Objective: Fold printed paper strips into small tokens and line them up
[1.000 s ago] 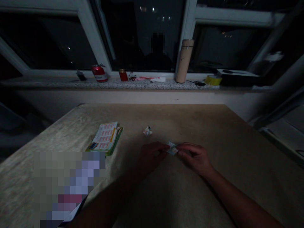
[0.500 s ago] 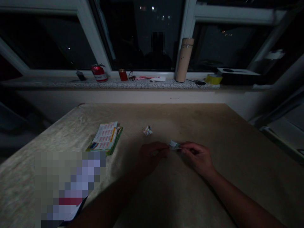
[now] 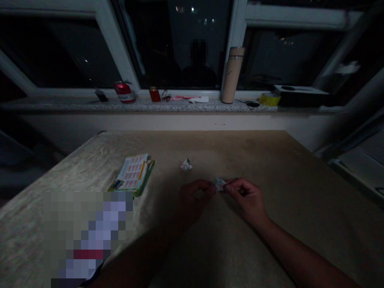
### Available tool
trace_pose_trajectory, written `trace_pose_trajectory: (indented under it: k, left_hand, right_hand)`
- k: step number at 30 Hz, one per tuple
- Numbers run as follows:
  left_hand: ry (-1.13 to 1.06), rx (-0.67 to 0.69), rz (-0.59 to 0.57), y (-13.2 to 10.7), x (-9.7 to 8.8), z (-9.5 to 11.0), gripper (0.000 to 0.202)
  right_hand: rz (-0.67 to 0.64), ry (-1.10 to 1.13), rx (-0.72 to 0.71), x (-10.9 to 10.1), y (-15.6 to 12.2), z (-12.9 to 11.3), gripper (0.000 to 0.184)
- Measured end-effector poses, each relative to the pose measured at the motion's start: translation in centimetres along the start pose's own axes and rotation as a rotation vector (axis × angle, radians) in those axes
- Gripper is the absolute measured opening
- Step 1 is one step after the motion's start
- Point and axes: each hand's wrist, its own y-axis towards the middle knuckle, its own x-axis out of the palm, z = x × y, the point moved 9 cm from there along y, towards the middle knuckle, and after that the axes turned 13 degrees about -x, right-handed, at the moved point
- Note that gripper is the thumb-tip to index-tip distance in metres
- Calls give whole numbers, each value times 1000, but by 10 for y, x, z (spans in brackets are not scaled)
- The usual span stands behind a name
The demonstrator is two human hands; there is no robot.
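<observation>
A small folded piece of paper [image 3: 220, 183], whitish with faint print, is pinched between my two hands just above the table. My left hand [image 3: 196, 196] grips its left edge with thumb and fingertips. On the opposite edge, my right hand [image 3: 247, 198] holds it between thumb and index finger, the other fingers curled. Beyond my left hand lies a second small folded paper [image 3: 186, 165], printed in several colours, with points sticking up. Dim light hides the finer folds.
On the table [image 3: 270, 160], a stack of printed calendar cards [image 3: 130, 173] lies at the left, beside a pixelated object [image 3: 103, 228]. The windowsill behind holds a red can [image 3: 124, 93], a small red jar [image 3: 155, 94], a tall thermos [image 3: 233, 75] and a yellow tape roll [image 3: 270, 99].
The held paper has turned so that a pointed, flatter face shows. My right thumb has shifted onto its front, and my left fingers have changed their pinch slightly.
</observation>
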Motion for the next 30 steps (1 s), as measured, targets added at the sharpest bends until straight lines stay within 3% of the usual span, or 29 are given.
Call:
trace_pose_trajectory:
  k: [14, 21, 30]
  left_hand:
    - [-222, -197, -32, 0, 6, -17, 22]
    - [-239, -150, -36, -4, 5, -12, 22]
    - [-274, -193, -25, -4, 3, -10, 22]
  right_hand:
    - [-9, 116, -2, 7, -1, -8, 25]
    - [25, 90, -63, 3, -3, -15, 28]
    - [13, 106, -76, 3, -1, -19, 25]
